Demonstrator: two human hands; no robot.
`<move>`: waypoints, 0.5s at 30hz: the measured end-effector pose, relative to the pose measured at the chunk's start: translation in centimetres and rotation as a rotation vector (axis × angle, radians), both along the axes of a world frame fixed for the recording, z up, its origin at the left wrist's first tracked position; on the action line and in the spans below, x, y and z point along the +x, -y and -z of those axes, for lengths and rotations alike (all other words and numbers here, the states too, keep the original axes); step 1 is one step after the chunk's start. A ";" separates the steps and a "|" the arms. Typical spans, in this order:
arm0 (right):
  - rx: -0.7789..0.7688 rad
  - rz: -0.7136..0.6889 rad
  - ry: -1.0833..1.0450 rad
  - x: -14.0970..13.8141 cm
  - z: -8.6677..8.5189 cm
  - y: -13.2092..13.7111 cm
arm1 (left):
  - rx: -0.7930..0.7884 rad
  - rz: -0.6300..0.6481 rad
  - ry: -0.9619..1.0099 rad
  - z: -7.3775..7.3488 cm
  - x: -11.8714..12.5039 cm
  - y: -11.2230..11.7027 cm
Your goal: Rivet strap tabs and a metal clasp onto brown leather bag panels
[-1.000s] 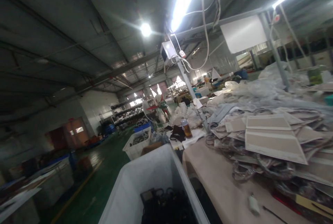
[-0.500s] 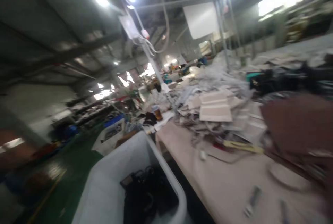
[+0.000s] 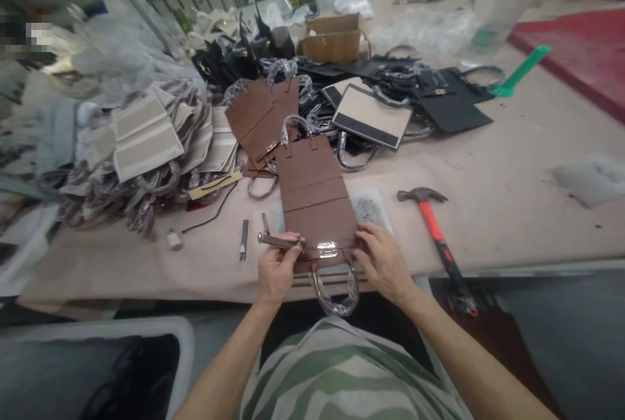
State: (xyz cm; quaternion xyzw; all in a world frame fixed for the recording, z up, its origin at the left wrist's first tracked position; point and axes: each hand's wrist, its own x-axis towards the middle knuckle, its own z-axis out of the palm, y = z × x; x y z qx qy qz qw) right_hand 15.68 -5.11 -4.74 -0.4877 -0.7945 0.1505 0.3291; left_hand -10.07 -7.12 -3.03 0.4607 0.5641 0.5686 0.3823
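Observation:
In front of me a brown bag panel [image 3: 317,202] lies flat, its handles wrapped in clear plastic and a shiny metal clasp [image 3: 327,249] near its front end. My left hand [image 3: 277,271] pinches a short metal rod tool [image 3: 274,240], which points left, beside the panel's left edge. My right hand [image 3: 385,262] grips the panel's right edge near the clasp, fingers bent over it. Under the panel sits a pale worn slab [image 3: 372,206], partly covered. A claw hammer [image 3: 432,221] with a red and black handle lies to the right, its handle over the table's front edge.
Brown panels [image 3: 258,117] and black bag pieces [image 3: 452,104] are heaped behind. Beige pieces [image 3: 146,133] pile up at left. A slim metal tool [image 3: 244,239] lies left of my hand. A cardboard box [image 3: 332,39] stands farther back. A white bin [image 3: 183,348] is at lower left.
The view has swung from the room and bin at left down to the table before me. Both my hands, the metal rod tool and the hammer now show.

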 end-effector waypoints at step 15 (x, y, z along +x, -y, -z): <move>0.071 -0.014 -0.003 1.2 -0.6 -0.5 | -0.049 0.201 -0.040 -0.7 7.4 -1.8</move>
